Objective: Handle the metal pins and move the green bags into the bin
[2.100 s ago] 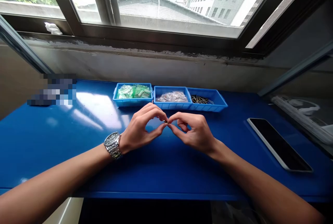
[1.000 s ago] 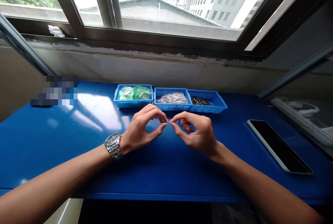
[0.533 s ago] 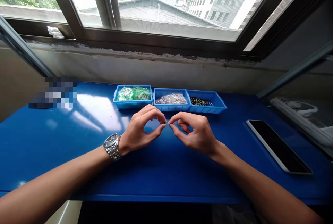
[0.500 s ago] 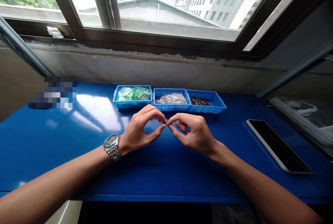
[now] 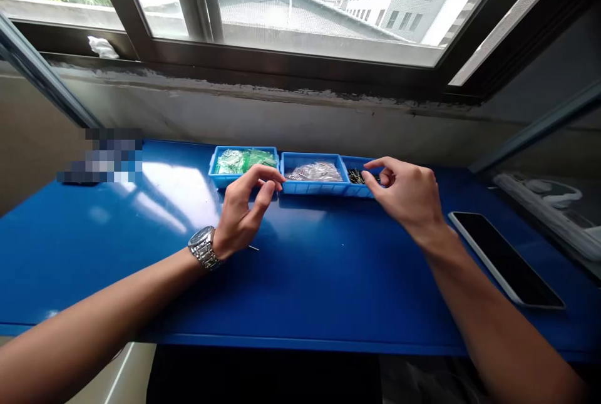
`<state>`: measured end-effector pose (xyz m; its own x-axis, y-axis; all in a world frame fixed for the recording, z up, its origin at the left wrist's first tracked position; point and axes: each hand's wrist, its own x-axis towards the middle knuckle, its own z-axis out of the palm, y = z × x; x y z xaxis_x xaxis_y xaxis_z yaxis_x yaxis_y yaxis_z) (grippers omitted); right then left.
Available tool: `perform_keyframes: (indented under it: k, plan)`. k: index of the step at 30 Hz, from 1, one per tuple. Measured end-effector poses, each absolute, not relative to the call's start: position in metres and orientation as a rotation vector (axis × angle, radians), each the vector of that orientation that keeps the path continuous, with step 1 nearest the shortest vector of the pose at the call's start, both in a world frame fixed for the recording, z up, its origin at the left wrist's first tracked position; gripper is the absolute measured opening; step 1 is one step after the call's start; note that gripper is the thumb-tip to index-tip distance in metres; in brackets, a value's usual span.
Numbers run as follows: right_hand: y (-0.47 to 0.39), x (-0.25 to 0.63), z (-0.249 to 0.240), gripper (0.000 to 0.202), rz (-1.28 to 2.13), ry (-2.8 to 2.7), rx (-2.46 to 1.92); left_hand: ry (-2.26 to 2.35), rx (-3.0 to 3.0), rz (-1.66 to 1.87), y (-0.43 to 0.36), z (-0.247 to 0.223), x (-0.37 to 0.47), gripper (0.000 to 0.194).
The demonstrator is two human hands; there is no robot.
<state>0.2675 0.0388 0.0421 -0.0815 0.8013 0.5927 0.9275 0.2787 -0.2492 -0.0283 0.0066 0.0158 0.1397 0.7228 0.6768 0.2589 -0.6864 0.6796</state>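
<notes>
My left hand (image 5: 246,213), with a metal-banded watch at the wrist, hovers in front of the left bin, thumb and fingers apart and nothing visible between them. Just beside it a short thin metal piece (image 5: 253,248) lies on the blue table; it is too small to name. My right hand (image 5: 408,194) is over the right blue bin (image 5: 366,191), thumb and index finger apart and holding nothing I can see. Dark, thin pin-like pieces (image 5: 357,176) lie in that bin, partly hidden by the hand. Silvery small parts (image 5: 317,172) fill the middle bin (image 5: 314,188).
The left blue bin (image 5: 218,180) holds clear and green plastic packets (image 5: 246,160). A phone (image 5: 507,260) lies at the right of the blue table (image 5: 300,304). Behind the bins are a wall and a window. Metal posts rise at both sides.
My hands have parted from a shared pinch on a small thin piece. The right moved right and away to the right bin; the left drew back left. A thin piece now shows on the table.
</notes>
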Motion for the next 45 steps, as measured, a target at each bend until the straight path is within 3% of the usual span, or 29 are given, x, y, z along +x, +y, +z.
perform_keyframes:
  k: [7, 15, 32, 45]
  plan:
    - [-0.012, 0.19, 0.018, 0.026, 0.405, -2.472, -0.806, 0.917, 1.977, 1.597, 0.007, 0.013, -0.028, 0.022]
    - [-0.026, 0.164, 0.003, 0.05, 0.329, -2.785, -0.479, 0.919, 2.004, 1.523, 0.004, 0.013, -0.027, 0.024]
    - [0.006, 0.203, 0.007, 0.01, 0.361, -2.574, -0.716, 0.914, 2.034, 1.422, 0.007, 0.011, -0.026, 0.016]
    - [0.003, 0.195, 0.001, 0.005, 0.331, -2.602, -0.951, 0.98, 2.147, 1.273, 0.008, 0.012, -0.026, 0.019]
